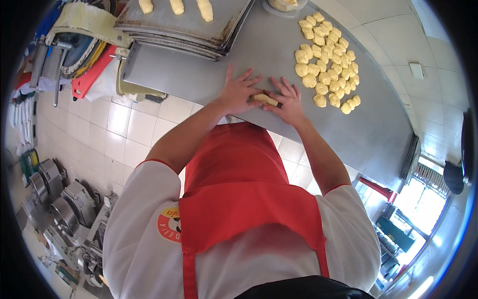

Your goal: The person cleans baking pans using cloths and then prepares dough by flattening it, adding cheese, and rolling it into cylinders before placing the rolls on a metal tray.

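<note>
A short, pale yellow piece of dough (265,99) lies near the front edge of the grey metal table, between my two hands. My left hand (239,93) is at its left end, fingers stretched out and spread over the tabletop, thumb side against the dough. On the other end rests my right hand (289,103), its fingers also extended and apart, with the thumb side touching the dough. The thumbs partly cover the piece. To the right of my hands, many small dough balls (324,77) sit in a loose cluster on the table.
A stack of worn baking trays (174,31) stands at the far left of the table, with shaped dough pieces (177,6) on top. A clear plastic container (285,8) is at the far edge. Machines (74,204) stand on the left, beyond the tiled floor (117,127).
</note>
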Demonstrator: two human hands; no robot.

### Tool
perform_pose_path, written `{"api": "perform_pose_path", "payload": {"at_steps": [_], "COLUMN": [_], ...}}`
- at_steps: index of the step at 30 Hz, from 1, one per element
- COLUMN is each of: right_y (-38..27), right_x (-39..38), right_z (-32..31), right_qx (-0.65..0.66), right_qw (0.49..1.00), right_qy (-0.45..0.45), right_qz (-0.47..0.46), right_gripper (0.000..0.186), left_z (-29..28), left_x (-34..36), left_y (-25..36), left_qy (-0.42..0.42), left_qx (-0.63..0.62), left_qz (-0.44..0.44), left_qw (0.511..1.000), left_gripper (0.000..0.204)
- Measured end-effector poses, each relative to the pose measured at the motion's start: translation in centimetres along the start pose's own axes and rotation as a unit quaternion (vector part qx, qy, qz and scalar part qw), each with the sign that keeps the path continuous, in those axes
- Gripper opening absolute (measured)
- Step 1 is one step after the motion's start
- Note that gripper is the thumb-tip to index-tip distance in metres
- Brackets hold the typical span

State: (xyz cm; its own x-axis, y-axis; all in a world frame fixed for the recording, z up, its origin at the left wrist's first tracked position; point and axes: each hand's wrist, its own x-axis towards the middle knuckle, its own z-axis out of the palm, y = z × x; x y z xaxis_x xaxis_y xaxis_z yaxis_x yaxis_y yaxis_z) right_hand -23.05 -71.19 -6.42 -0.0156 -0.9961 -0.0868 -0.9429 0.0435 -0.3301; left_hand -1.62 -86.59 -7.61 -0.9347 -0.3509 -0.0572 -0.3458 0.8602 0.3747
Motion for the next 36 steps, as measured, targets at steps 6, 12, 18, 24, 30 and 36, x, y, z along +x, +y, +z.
{"api": "perform_pose_path", "payload": {"at_steps": [6,12,18,24,30,36], "right_y": [-1.9,-1.6,1.0,0.1,-0.5,0.8], "right_x": [3.3,-1.8,0.5,0.9,-0.6,-0.7], "right_z": [0.0,-0.4,2.4,1.7,-1.0,1.1], "right_qx": [-0.082,-0.025,-0.08,-0.028,-0.026,-0.063], "right_qw": [0.989,0.998,0.996,0.997,0.995,0.997], "right_qy": [0.108,0.037,-0.014,0.07,-0.075,0.049], "right_qz": [-0.055,0.033,0.037,0.022,0.057,0.013], "right_gripper": [0.059,0.065,0.072,0.072,0.073,0.067], "left_z": [4.3,2.4,2.8,6.0,-0.2,6.9], "left_x": [1.6,0.6,1.3,2.3,1.4,2.1], "left_y": [-2.1,0.6,-0.4,-0.5,0.7,0.9], "left_qy": [0.198,0.025,0.089,0.145,-0.065,0.18], "left_qx": [0.097,-0.046,0.014,0.013,-0.025,-0.011], "left_qz": [-0.049,0.09,0.031,0.03,0.064,0.006], "left_qw": [0.974,0.995,0.995,0.989,0.996,0.984], "left_gripper": [0.072,0.054,0.06,0.058,0.063,0.06]}}
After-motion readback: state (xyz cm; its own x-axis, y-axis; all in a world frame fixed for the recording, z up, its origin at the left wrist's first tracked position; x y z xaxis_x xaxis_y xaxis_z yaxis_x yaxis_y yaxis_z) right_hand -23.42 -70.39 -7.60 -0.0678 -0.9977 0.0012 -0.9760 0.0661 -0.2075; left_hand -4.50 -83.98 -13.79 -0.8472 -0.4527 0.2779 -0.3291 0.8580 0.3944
